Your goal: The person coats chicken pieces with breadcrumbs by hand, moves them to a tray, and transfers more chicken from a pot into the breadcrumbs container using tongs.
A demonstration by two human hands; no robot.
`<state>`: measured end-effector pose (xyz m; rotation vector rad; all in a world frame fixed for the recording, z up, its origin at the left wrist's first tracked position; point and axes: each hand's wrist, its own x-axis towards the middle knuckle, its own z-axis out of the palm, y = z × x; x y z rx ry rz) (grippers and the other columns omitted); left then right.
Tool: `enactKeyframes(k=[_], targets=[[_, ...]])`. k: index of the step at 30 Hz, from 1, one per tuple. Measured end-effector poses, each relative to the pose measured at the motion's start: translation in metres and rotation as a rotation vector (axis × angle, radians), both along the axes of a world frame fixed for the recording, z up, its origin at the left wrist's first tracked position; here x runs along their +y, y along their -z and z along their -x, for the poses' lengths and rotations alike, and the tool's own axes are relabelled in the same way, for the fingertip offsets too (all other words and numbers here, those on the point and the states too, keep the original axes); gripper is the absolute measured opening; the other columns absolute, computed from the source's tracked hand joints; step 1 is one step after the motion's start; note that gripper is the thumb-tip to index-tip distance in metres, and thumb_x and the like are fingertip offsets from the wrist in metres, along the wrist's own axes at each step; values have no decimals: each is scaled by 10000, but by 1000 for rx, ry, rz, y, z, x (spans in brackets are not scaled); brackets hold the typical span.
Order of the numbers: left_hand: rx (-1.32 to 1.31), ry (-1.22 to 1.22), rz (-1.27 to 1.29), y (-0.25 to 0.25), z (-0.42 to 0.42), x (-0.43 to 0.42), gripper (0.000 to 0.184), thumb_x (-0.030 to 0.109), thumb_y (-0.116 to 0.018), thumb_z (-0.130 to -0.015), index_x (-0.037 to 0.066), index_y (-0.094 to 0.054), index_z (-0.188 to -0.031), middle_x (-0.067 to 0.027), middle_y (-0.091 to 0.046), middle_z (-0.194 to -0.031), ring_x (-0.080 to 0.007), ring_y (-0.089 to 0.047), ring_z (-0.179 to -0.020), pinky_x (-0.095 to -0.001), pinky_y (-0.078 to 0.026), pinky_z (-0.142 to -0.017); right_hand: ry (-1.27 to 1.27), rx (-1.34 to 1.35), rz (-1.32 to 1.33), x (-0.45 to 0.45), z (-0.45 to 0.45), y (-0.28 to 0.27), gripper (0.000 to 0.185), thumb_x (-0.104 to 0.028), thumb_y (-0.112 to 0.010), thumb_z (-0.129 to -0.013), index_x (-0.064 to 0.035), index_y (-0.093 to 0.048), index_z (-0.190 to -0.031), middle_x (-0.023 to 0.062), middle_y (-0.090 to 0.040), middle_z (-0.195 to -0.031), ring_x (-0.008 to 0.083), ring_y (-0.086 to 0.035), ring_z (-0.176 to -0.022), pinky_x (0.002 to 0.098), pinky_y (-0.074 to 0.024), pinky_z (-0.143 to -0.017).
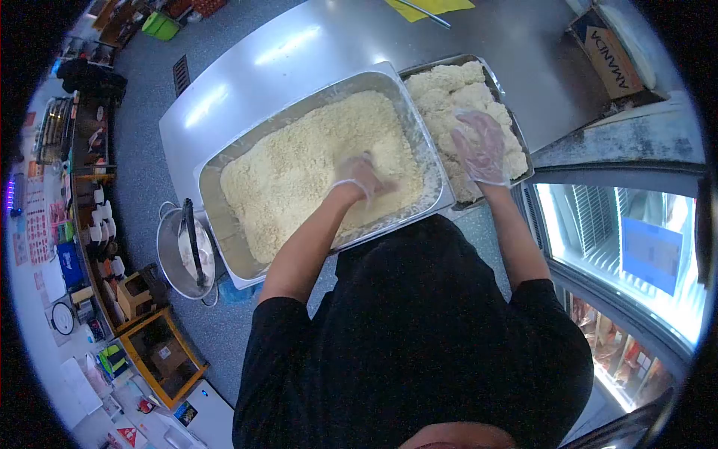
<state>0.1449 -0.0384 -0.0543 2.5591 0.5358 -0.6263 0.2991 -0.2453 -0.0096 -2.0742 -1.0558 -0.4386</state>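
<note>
A large steel pan (pixel 213 187) holds pale yellow crumbs (pixel 292 161). My left hand (pixel 359 177), in a clear glove, is down in the crumbs at the pan's right part; its fingers are blurred and partly buried. To the right, a smaller dark-rimmed tray (pixel 521 142) is full of crumb-coated pieces (pixel 445 90). My right hand (pixel 481 146), gloved too, lies over these pieces with its fingers spread, touching their top near the tray's right side.
Both containers stand on a steel table (pixel 284 45). Left of the pan is a metal pot (pixel 173 254) with a black-handled utensil. A yellow sheet (pixel 426 7) lies at the top. A cardboard box (pixel 612 63) and a lit glass-door cooler (pixel 621 239) are at the right.
</note>
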Motion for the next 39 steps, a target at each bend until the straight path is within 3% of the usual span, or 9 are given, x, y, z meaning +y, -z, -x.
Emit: enactKeyframes(k=[5,7,8,12,18,20,28,36,39], targets=[[189,-138,329,-23,-8,21,815,646,-730,-563,-36,-635,-1000,-206,-652,-967,-277,-630,-911,-361,-475,-790,-140,173,-72,41,25,-16,245,-151,-697,-749,-97,-638,-980,103,-609,-1034,285,-577,-964,384,-459,-850],[187,-634,770,-33,-4,26,831,649,-721,-592,-23,-628,-1072,-191,-638,-1038,-263,-619,-936,-359,-471,-797,-181,299,-98,48,30,-17,238,-162,-697,-757,-88,-639,-976,107,-612,-1032,277,-592,-935,371,-478,-819],[166,-499,600,-66,-2,22,817,635,-710,-624,-4,-616,-1125,-185,-623,-1077,-288,-609,-945,-384,-471,-813,-168,436,-122,51,32,-15,248,-169,-701,-761,-80,-638,-984,106,-616,-1028,260,-601,-921,355,-487,-799],[129,-542,746,36,-17,27,791,627,-711,-628,-6,-632,-1095,-177,-618,-1085,-291,-599,-939,-398,-465,-818,-115,643,-148,49,37,-23,277,-183,-713,-765,-60,-636,-1002,98,-621,-1036,206,-607,-920,318,-498,-771],[186,-421,624,-12,-12,10,640,515,-680,-710,62,-618,-1157,-184,-572,-1198,-243,-557,-1057,-368,-428,-877,-71,619,-139,34,29,-13,290,-177,-707,-770,-43,-636,-1017,95,-638,-1012,200,-614,-890,314,-496,-779],[107,-391,468,2,-9,20,756,590,-750,-605,-51,-650,-993,-181,-654,-990,-271,-616,-878,-372,-474,-770,-57,649,-153,34,27,-13,291,-179,-707,-769,-40,-637,-1015,94,-642,-1014,197,-616,-882,311,-496,-777],[-175,-167,-189,-55,52,79,486,420,-691,-714,11,-623,-968,-201,-645,-954,-349,-631,-859,-395,-497,-769,-204,751,-80,67,38,-9,266,-196,-676,-786,-45,-643,-1002,102,-656,-1004,185,-622,-851,308,-496,-758],[-355,-175,-403,-69,122,69,410,372,-660,-739,17,-612,-940,-203,-645,-938,-338,-634,-890,-423,-492,-793,-476,566,596,116,63,25,549,-375,-652,-776,-28,-542,-1187,179,-613,-1094,298,-599,-987,366,-462,-868],[41,-395,-222,-62,155,62,504,459,-638,-756,-10,-646,-939,-232,-640,-956,-357,-624,-907,-432,-479,-796,-408,496,987,103,82,39,768,-455,-659,-747,45,-428,-1282,242,-572,-1146,334,-554,-1080,385,-420,-941]])
